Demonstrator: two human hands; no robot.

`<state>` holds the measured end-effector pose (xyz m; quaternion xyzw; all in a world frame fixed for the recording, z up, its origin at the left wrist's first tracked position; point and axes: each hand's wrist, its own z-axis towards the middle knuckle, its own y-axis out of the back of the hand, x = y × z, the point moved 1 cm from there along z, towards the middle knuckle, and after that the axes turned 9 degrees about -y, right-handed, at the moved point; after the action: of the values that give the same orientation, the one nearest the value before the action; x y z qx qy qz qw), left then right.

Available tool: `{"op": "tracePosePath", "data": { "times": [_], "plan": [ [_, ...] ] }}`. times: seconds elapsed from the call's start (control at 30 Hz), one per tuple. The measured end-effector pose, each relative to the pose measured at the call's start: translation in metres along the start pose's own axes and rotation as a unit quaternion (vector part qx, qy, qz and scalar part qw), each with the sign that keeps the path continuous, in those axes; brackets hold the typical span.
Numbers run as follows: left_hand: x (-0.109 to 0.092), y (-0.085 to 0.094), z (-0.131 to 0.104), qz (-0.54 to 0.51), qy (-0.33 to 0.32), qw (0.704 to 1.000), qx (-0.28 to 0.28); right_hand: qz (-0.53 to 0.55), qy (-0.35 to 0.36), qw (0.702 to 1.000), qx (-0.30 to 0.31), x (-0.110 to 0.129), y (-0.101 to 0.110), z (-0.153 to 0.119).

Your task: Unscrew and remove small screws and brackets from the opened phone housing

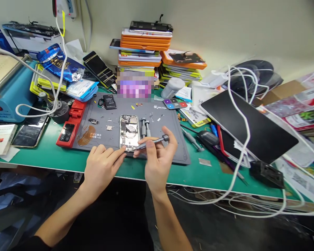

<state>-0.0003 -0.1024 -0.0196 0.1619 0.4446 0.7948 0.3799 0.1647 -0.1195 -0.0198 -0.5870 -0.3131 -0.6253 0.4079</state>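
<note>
An opened phone lies on the dark grey work mat, its inner parts and a round coil showing. My left hand has its fingers curled together, with the fingertips against the phone's lower left corner. In my right hand is a screwdriver, tilted so that its tip points at the phone's bottom edge. Beside the phone, two more screwdrivers lie on the mat. A phone battery, a small metal part and several screws are spread around it.
At the left stand a red device and a blue machine. Stacked orange and white boxes rise behind the mat. To the right lie another screwdriver, a black panel and a looping white cable.
</note>
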Motion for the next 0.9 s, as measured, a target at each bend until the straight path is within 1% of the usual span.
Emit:
{"op": "tracePosePath", "data": {
  "times": [0.1, 0.2, 0.37, 0.53, 0.73, 0.9],
  "plan": [
    [0.0004, -0.0002, -0.0005, -0.001, 0.002, 1.0, 0.003, 0.003, -0.047, 0.998, 0.036, -0.0023, 0.0026, 0.0003],
    [0.0011, -0.001, 0.0, 0.001, 0.002, 1.0, 0.009, -0.001, -0.061, 0.997, 0.055, -0.0013, 0.0017, -0.0003],
    [0.0018, -0.0017, 0.0004, 0.001, -0.007, 1.0, 0.005, 0.029, -0.075, 0.996, 0.05, 0.0004, -0.0015, -0.0012],
    [0.001, 0.0, 0.001, 0.008, -0.017, 1.0, 0.009, 0.012, -0.067, 0.996, 0.049, -0.0016, -0.0021, -0.0009],
    [0.001, -0.0009, 0.0009, 0.012, -0.017, 1.0, 0.006, 0.026, -0.072, 0.996, 0.05, -0.0021, -0.002, 0.0001],
    [0.0006, -0.0014, 0.0003, 0.012, -0.018, 1.0, 0.003, 0.011, -0.064, 0.997, 0.047, -0.0021, -0.0018, 0.0001]
  ]
}}
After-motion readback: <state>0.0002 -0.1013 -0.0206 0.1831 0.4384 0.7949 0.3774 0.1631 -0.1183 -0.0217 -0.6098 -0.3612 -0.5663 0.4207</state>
